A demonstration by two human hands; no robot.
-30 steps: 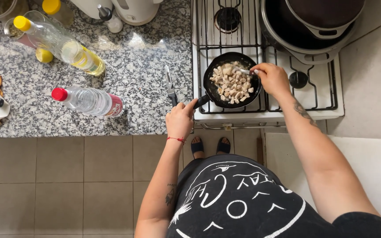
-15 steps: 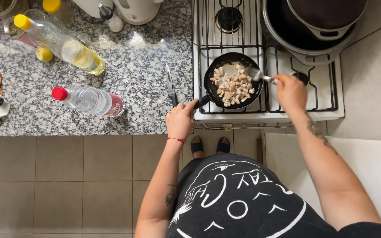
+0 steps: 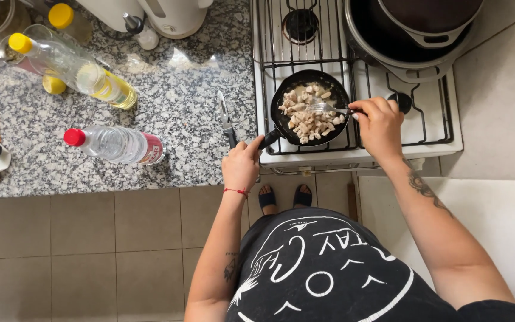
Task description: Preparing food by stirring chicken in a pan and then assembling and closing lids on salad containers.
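A small black frying pan (image 3: 338, 95) full of pale diced meat (image 3: 310, 117) sits on the front left burner of a white gas stove (image 3: 442, 128). My left hand (image 3: 242, 164) grips the pan's handle at the stove's front edge. My right hand (image 3: 378, 124) is closed on a metal fork (image 3: 324, 108), whose tines rest among the pieces in the pan.
A large dark pot (image 3: 415, 36) with a lid fills the back right burner. A knife (image 3: 226, 119) lies on the granite counter (image 3: 180, 95) beside the stove. Two clear bottles lie there: one with a red cap (image 3: 114, 145), one with a yellow cap (image 3: 73, 67). A white kettle (image 3: 168, 15) stands at the back.
My right hand swung out to the right of the pan with the fork, then came back, and the tines are now in the meat. My left hand stayed on the handle.
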